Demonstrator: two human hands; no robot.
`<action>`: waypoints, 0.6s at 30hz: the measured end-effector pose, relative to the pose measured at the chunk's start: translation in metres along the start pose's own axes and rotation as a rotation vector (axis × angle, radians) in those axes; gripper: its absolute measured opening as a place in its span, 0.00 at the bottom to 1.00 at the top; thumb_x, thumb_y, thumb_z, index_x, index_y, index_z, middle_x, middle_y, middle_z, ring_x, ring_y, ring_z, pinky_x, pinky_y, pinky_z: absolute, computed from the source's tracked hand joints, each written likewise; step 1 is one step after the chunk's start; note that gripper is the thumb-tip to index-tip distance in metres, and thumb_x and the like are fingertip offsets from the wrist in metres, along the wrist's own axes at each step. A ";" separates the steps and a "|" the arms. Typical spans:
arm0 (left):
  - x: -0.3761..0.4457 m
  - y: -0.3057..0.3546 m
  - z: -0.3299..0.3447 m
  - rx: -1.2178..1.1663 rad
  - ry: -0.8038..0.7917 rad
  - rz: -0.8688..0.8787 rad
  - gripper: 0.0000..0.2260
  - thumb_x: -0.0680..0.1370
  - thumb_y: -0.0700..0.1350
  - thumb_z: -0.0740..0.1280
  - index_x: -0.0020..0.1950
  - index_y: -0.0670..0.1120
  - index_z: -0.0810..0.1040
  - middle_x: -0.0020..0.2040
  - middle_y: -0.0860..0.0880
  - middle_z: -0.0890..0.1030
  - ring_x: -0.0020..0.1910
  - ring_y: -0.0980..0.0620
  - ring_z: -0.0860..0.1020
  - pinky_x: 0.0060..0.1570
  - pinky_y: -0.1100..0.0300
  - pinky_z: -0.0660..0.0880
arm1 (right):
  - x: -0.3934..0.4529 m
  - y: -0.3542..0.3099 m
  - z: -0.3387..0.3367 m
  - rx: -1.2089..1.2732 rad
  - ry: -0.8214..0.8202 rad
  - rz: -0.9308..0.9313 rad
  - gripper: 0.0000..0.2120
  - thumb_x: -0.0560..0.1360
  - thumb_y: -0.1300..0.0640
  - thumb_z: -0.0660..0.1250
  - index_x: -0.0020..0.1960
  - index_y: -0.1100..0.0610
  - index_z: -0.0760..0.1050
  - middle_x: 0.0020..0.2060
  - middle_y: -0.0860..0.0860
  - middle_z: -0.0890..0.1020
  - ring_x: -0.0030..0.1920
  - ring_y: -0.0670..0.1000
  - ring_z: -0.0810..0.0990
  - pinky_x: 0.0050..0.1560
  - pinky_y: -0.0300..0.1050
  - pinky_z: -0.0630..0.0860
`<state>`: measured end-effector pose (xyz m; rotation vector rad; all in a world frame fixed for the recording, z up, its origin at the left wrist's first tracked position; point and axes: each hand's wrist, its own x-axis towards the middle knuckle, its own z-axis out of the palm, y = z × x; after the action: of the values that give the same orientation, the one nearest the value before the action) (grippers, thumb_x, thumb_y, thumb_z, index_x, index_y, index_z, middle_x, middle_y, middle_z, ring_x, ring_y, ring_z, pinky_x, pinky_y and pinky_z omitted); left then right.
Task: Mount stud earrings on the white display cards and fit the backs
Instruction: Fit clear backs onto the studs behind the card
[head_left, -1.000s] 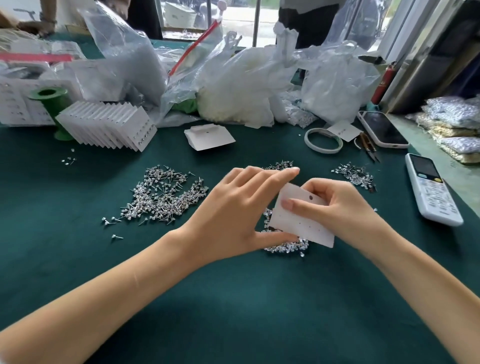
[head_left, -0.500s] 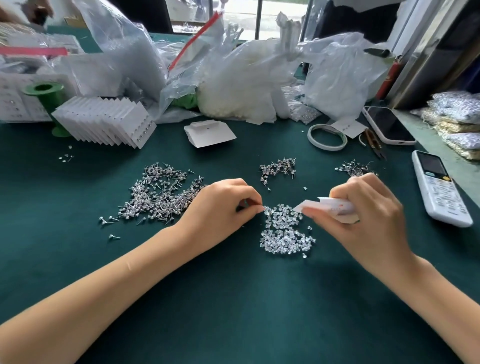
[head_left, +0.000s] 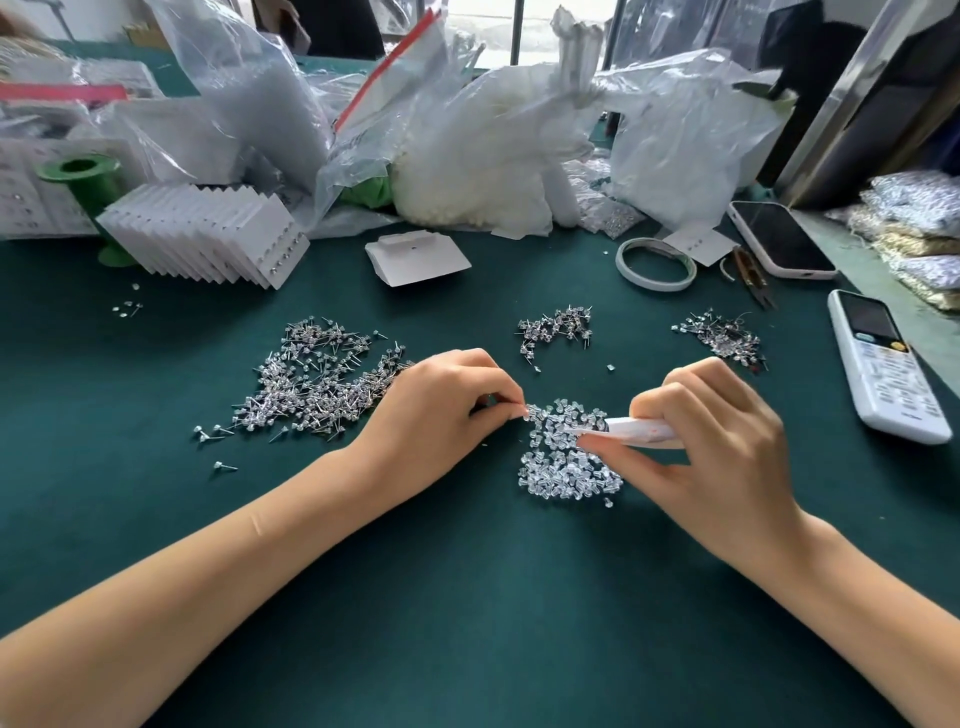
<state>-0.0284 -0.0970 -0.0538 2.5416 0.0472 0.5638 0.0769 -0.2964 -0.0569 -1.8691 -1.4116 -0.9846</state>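
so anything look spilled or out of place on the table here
A few studs lie apart from the main stud pile, up near the stack of cards, and some loose ones trail off its lower left edge. Two stray bits sit above the clear backs. Nothing looks damaged.
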 end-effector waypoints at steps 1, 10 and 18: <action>0.000 -0.001 0.000 -0.011 0.000 -0.007 0.01 0.73 0.44 0.72 0.43 0.47 0.83 0.42 0.52 0.80 0.38 0.53 0.77 0.43 0.54 0.76 | 0.000 0.000 0.000 -0.005 -0.002 -0.007 0.21 0.73 0.47 0.73 0.33 0.64 0.75 0.29 0.53 0.75 0.36 0.54 0.69 0.39 0.43 0.68; -0.002 -0.003 -0.002 -0.251 0.013 -0.102 0.02 0.74 0.38 0.70 0.44 0.45 0.81 0.42 0.51 0.80 0.39 0.59 0.75 0.39 0.74 0.66 | -0.001 -0.001 -0.001 -0.018 -0.016 -0.114 0.17 0.73 0.47 0.73 0.38 0.59 0.73 0.28 0.51 0.74 0.36 0.53 0.68 0.36 0.44 0.68; -0.005 0.014 -0.011 -0.520 -0.038 -0.140 0.02 0.75 0.41 0.69 0.43 0.48 0.80 0.37 0.52 0.80 0.35 0.53 0.76 0.39 0.63 0.72 | 0.000 -0.002 0.001 -0.037 -0.005 -0.193 0.19 0.72 0.46 0.74 0.41 0.56 0.67 0.28 0.52 0.74 0.37 0.53 0.68 0.37 0.43 0.67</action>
<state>-0.0389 -0.1041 -0.0401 2.0243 0.0558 0.4077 0.0753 -0.2954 -0.0574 -1.7874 -1.6101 -1.1058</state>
